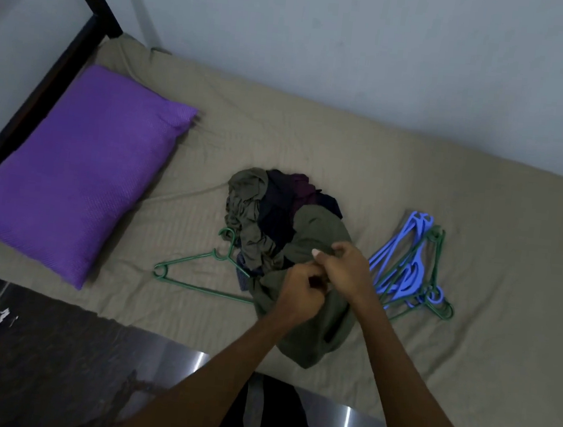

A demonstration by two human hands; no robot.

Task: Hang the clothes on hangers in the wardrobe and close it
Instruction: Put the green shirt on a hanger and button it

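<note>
On the bed [445, 208] lies a heap of clothes [266, 212], with 1 green hanger [199, 270] just left of it and a bunch of blue and green hangers [412, 267] to its right. Both forearms reach forward over the bed's near edge. The left hand [300, 292] and right hand [344, 266] sit close together, fingers curled, pinching the olive garment [319, 237] at the heap's near side.
</note>
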